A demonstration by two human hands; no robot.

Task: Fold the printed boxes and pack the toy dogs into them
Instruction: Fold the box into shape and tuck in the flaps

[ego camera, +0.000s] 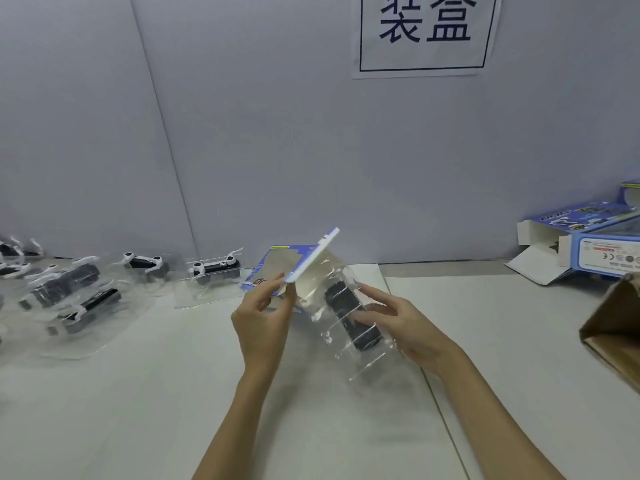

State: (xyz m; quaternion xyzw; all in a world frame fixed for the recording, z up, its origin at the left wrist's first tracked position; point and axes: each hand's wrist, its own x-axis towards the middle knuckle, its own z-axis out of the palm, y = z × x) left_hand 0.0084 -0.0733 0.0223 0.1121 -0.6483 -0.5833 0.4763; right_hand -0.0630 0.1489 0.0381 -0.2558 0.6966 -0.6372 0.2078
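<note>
In the middle of the table I hold a blue-and-white printed box [277, 265], tilted with its open end toward me. My left hand [265, 313] pinches the near edge of its raised flap. My right hand [398, 317] grips a clear plastic blister tray [349, 327] that holds a black and white toy dog. The tray's far end lies in the box's opening. Several more toy dogs in clear trays [86, 299] lie on the table at the left.
Printed boxes [588, 237] with open flaps lie at the far right by the wall. A brown cardboard carton [613, 327] juts in at the right edge. A paper sign [424, 32] hangs on the grey wall behind. A seam [440, 403] runs across the white tabletop.
</note>
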